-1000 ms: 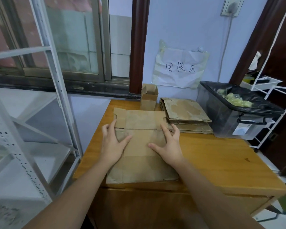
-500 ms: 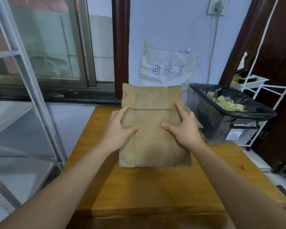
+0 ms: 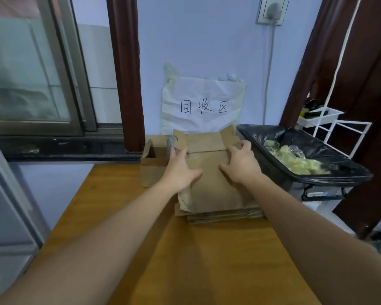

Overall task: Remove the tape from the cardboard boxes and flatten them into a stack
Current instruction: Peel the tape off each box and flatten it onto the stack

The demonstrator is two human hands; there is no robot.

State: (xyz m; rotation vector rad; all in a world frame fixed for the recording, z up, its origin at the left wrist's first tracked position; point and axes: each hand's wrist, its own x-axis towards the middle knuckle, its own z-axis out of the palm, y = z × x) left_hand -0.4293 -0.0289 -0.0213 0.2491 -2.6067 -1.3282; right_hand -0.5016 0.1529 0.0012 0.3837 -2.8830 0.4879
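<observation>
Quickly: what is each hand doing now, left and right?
Left hand: grips the flattened box at its left edge.
Right hand: grips its right edge.

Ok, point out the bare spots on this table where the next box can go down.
The wooden table is bare near its front edge, in front of the stack of flattened cardboard, and along its left side. The far end is crowded: small open cardboard box, stack, black-lined bin.
</observation>
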